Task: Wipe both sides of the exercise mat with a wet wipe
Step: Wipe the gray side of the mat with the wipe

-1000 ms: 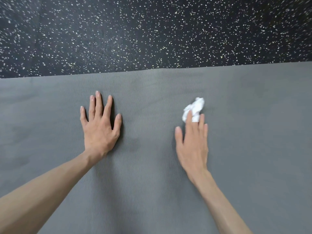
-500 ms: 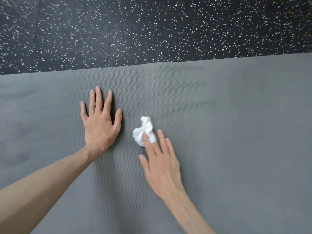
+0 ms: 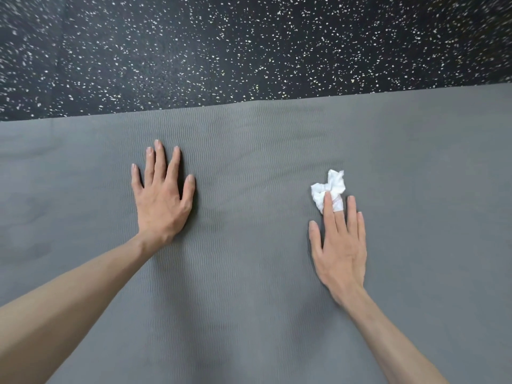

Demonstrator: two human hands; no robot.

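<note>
1. Our left hand (image 3: 162, 200) lies flat on the grey mat (image 3: 249, 273), fingers straight and spread, gripping nothing — it has not shifted over the last second and pins the mat down.
2. Our right hand (image 3: 339, 245) presses the crumpled white wipe (image 3: 329, 187) to the mat under straight fingers (a fold of it lies over one finger); nothing is clenched.
3. Half a second ago the wipe was close beside our left hand; now it is well to the right again, about where it was a second ago — one full sideways stroke out and back.
4. We judge this band of the upper side is being covered; the underside is not yet reached.
5. The speckled black floor (image 3: 249, 51) lies beyond the mat's far edge.
</note>
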